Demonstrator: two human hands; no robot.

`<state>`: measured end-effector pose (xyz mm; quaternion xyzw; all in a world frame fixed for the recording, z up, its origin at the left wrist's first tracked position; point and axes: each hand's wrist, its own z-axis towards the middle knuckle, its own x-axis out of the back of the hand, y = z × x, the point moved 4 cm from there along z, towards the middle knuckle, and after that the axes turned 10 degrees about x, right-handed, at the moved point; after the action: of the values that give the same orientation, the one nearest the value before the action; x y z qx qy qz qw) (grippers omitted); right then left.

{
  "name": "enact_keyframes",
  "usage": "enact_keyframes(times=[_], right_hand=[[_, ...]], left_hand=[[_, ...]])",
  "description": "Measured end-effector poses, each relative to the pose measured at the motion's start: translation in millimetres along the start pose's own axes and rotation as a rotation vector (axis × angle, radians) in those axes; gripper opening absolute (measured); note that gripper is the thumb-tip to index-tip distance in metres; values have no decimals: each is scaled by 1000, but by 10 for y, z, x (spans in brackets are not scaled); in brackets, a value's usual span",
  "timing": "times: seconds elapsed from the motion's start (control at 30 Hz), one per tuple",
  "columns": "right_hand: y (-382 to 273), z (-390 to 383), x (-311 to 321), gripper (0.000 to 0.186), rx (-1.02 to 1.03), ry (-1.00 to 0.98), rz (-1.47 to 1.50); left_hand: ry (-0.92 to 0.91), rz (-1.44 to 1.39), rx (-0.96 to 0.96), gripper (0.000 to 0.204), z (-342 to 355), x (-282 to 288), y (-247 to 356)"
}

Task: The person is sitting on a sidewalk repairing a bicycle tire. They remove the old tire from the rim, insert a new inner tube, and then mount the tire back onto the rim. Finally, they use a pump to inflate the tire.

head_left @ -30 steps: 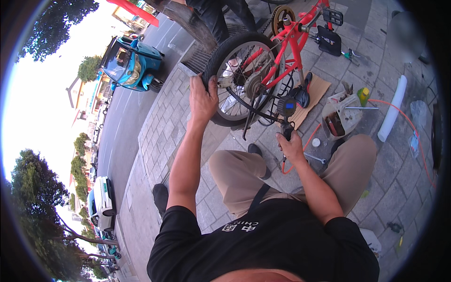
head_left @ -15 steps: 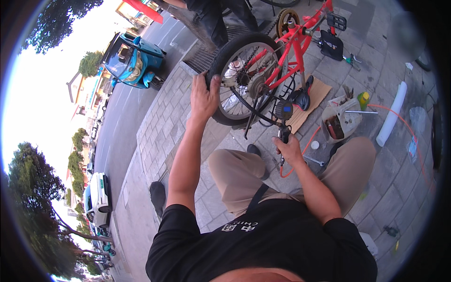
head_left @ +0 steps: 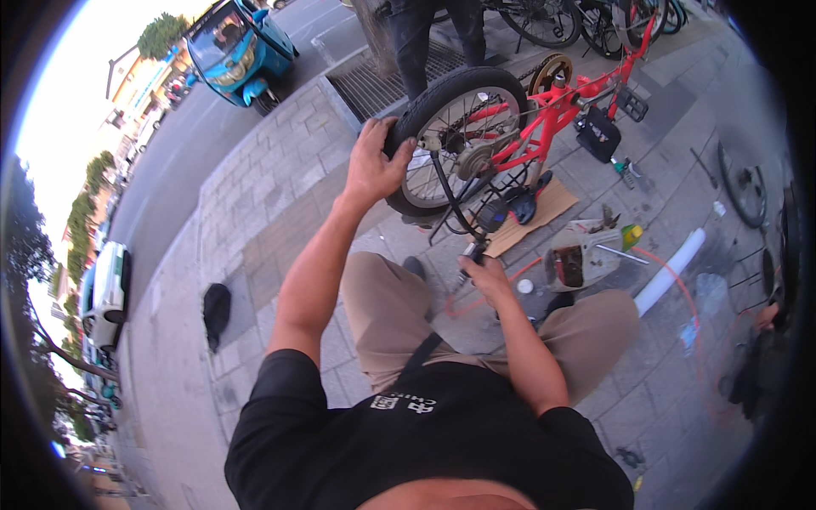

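Note:
A small red bicycle (head_left: 561,106) lies upside down on the pavement in front of me, resting on a piece of cardboard (head_left: 544,212). My left hand (head_left: 374,161) grips the black tyre of its wheel (head_left: 459,136) at the near left rim. My right hand (head_left: 486,272) is lower, closed around a dark tool (head_left: 473,252) held just under the wheel's black stays. My knees in tan trousers spread below both hands.
An open white tool container (head_left: 582,255) sits right of my right hand, with a white tube (head_left: 671,272) and an orange hose beyond. A person's dark legs (head_left: 425,38) stand behind the wheel by a metal grate. A blue three-wheeler (head_left: 238,47) is parked on the road.
The view has shifted, so the bicycle and both hands sit more to the middle. My left hand stays on the tyre, my right hand still holds the tool below the wheel.

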<state>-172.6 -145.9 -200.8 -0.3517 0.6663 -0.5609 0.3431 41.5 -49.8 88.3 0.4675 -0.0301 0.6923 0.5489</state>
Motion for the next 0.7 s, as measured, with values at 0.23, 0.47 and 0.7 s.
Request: enact_keyframes(times=[0.23,0.47,0.7], right_hand=[[-1704,65,146,40,419,100,-404],[-2355,587,-403,42,555,249,-717],[-2355,694,-417,32,639,375,-1036]], left_hand=[[-95,-73,67,53,64,18,85],[-128,-181,183,58,64,-70,-65],[-51,-330,172,60,41,-276,-150]])
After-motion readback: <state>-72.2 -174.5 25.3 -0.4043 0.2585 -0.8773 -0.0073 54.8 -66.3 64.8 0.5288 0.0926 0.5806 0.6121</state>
